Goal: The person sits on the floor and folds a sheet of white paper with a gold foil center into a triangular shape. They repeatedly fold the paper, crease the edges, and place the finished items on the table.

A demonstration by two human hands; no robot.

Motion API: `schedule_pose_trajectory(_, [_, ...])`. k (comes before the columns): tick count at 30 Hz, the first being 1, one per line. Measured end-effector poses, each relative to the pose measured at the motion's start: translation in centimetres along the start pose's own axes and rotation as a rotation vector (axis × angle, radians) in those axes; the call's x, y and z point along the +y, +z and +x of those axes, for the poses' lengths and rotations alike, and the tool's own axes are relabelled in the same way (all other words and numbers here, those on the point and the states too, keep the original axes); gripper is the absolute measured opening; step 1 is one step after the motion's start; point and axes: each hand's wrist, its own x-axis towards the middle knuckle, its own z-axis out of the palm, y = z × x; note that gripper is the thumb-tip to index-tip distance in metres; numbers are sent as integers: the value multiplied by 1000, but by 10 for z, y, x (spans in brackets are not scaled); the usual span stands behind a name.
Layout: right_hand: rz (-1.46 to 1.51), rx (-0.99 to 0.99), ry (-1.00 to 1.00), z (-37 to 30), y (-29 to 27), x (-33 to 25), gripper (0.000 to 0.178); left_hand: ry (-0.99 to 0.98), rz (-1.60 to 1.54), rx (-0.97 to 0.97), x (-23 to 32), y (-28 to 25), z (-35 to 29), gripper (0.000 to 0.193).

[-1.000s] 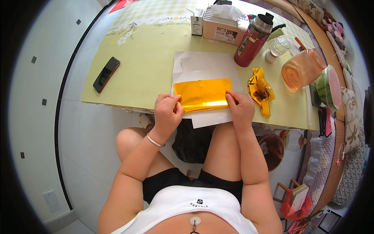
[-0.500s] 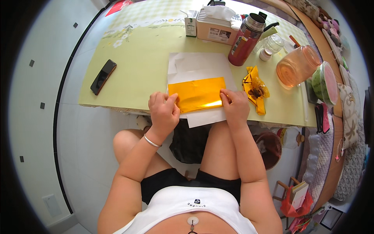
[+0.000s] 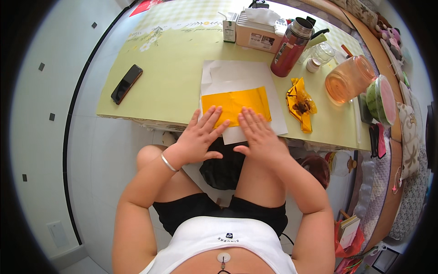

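A golden foil-like sheet (image 3: 235, 103), folded or cut to a rectangle, lies on white paper (image 3: 237, 72) near the table's front edge. My left hand (image 3: 198, 137) rests flat with fingers spread over the sheet's lower left. My right hand (image 3: 260, 134) lies flat over its lower middle and right, fingers stretched out. Neither hand grips anything; the sheet's near edge is partly hidden under the fingers. Just right of the paper sits a crumpled golden wrapper (image 3: 301, 107) with dark bits and a clear crinkled piece on it.
A phone (image 3: 127, 84) lies at the left. Along the back stand a drink carton (image 3: 229, 28), a tissue box (image 3: 255, 35) and a dark red thermos (image 3: 290, 50). Farther right are a jar of pinkish liquid (image 3: 346, 80) and a cut watermelon (image 3: 382, 100). A bin (image 3: 317, 169) stands below.
Both hands have let go of the golden sheet's sides and now lie flat on its near part, fingers spread. The sheet has come down flat on the paper.
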Motion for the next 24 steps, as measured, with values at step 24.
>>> schedule_pose_trajectory(24, [1315,151,687,40,-24,47,82,-487,-468,476,-44,-15,60,37])
